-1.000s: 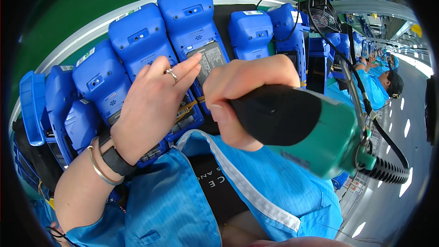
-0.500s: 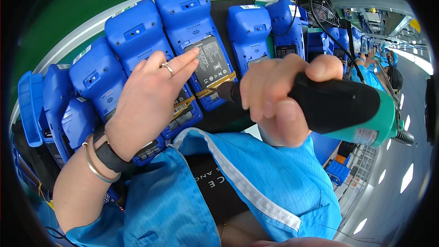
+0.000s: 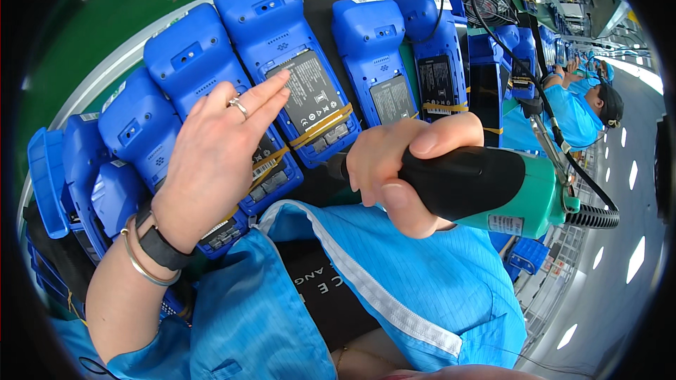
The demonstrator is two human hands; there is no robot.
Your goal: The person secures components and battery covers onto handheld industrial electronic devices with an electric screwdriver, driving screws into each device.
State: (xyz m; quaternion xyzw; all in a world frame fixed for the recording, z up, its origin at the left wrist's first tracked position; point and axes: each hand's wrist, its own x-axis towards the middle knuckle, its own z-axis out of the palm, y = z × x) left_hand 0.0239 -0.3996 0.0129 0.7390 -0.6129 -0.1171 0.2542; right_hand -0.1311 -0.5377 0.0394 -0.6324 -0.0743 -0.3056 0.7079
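While blue device (image 3: 304, 69) lies under left fingertips (image 3: 281, 78) | right hand (image 3: 384, 158) grips driver (image 3: 486, 184)

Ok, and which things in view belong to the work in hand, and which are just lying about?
In use:
- green-and-black corded tool, gripped by the right hand
- blue device with dark battery and yellow band, by the left hand

Apparently lying about:
- blue device on its right
- open blue tray, far left
- black fan
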